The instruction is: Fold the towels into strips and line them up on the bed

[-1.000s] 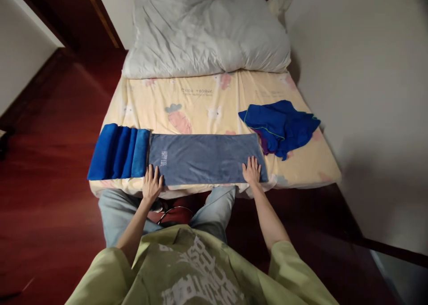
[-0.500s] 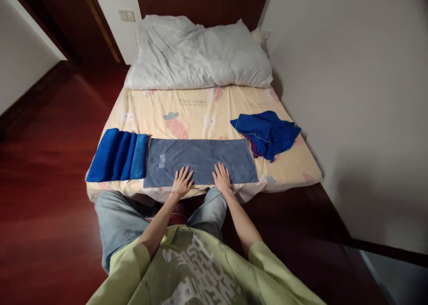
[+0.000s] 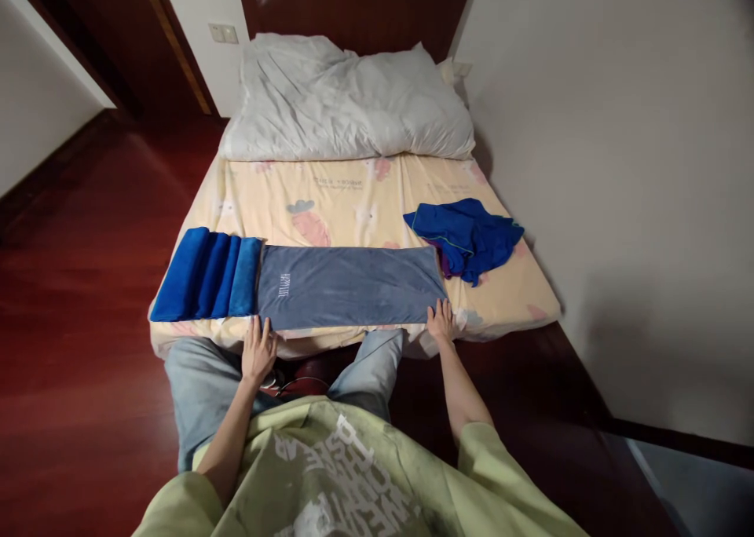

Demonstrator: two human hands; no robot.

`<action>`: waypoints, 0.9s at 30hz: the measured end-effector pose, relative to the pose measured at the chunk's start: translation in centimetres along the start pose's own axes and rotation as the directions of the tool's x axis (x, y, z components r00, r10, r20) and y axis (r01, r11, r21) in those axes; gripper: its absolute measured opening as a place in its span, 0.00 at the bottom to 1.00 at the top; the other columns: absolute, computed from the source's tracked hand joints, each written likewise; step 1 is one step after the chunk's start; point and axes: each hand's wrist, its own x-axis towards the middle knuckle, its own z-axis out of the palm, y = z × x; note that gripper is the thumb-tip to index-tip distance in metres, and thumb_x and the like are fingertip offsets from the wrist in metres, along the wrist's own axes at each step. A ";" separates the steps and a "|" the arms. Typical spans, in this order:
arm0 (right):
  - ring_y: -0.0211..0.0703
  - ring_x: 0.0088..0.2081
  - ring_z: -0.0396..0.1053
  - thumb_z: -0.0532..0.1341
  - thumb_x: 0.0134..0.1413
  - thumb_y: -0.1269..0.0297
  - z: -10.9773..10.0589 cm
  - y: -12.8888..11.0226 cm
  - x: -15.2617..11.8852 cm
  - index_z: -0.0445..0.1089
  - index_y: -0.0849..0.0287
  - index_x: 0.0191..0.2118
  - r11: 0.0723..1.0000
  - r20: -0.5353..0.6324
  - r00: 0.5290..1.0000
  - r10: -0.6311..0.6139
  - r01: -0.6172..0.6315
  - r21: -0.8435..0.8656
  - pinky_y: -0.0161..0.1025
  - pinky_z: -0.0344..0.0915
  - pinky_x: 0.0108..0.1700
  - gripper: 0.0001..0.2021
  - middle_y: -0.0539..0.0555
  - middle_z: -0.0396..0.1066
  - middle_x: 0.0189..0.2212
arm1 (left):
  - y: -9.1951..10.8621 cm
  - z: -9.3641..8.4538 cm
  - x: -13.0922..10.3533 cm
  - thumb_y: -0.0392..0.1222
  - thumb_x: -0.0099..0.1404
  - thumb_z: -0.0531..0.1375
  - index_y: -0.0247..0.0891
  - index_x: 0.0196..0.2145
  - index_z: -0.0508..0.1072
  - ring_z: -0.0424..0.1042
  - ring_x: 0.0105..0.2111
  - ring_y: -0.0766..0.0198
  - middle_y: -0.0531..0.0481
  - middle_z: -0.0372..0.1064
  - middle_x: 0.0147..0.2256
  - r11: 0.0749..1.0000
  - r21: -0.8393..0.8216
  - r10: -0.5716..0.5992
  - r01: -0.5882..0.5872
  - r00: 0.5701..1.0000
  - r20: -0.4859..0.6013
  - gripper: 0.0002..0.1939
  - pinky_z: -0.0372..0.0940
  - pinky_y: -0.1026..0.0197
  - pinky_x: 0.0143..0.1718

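So I'm standing here watching, and this person's got both arms stretched out front, hands set wide apart. Left hand (image 3: 258, 350) is back-side up, its fingers (image 3: 255, 326) pretty much straight and pointing away from the body. Right hand (image 3: 441, 322) is back-side up too, fingers a bit spread, reaching slightly further forward. Both forearms are bare and slant inward from the elbows, kinda mirrored. Can't really make out the thumbs, so no clue if either hand's pinching. Legs (image 3: 203, 388) are planted apart.

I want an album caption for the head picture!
Left fingers, right fingers at the near corners of a blue-gray towel.
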 end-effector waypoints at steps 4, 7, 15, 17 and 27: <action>0.65 0.73 0.47 0.45 0.67 0.52 -0.6 0.5 -1.4 0.61 0.70 0.69 0.995 -0.131 0.987 0.094 -0.087 0.055 0.71 0.45 0.69 0.34 0.73 0.52 0.71 | -1.1 -0.7 -0.8 0.43 0.71 0.48 0.29 0.71 0.56 0.39 0.74 0.43 0.31 0.42 0.73 1.000 -0.013 0.013 -0.013 1.000 0.022 0.34 0.49 0.36 0.71; 0.67 0.73 0.47 0.45 0.68 0.51 0.2 -1.3 -4.7 0.61 0.70 0.69 0.990 -0.330 0.938 0.105 -0.067 0.125 0.73 0.46 0.68 0.35 0.76 0.53 0.70 | -0.8 -0.9 -1.2 0.39 0.69 0.49 0.31 0.71 0.56 0.40 0.74 0.44 0.33 0.44 0.73 1.000 0.004 0.020 -0.020 1.000 0.018 0.34 0.49 0.35 0.71; 0.60 0.75 0.40 0.41 0.72 0.51 4.5 -10.6 -12.5 0.55 0.68 0.72 0.981 -0.160 0.979 -0.126 0.147 0.129 0.63 0.46 0.71 0.34 0.67 0.43 0.75 | 0.2 -1.0 -2.0 0.39 0.70 0.49 0.24 0.70 0.58 0.41 0.74 0.40 0.28 0.44 0.72 0.996 0.051 0.071 -0.071 0.997 -0.007 0.33 0.51 0.36 0.70; 0.61 0.75 0.41 0.41 0.72 0.53 4.2 -10.7 -11.3 0.59 0.70 0.70 0.992 -0.124 0.991 -0.041 0.056 0.114 0.64 0.44 0.71 0.33 0.69 0.47 0.73 | -0.8 -0.9 -2.3 0.39 0.70 0.49 0.25 0.70 0.58 0.45 0.73 0.38 0.27 0.47 0.72 0.999 0.047 0.024 -0.024 1.000 -0.001 0.33 0.55 0.34 0.68; 0.55 0.75 0.41 0.44 0.72 0.57 -0.7 -7.7 0.3 0.56 0.68 0.72 0.989 0.125 0.988 -0.088 0.102 -0.106 0.58 0.38 0.73 0.31 0.65 0.48 0.74 | -2.9 0.2 -2.5 0.39 0.68 0.50 0.25 0.71 0.55 0.47 0.72 0.38 0.31 0.52 0.70 0.995 -0.008 0.094 -0.094 0.994 -0.063 0.35 0.56 0.36 0.69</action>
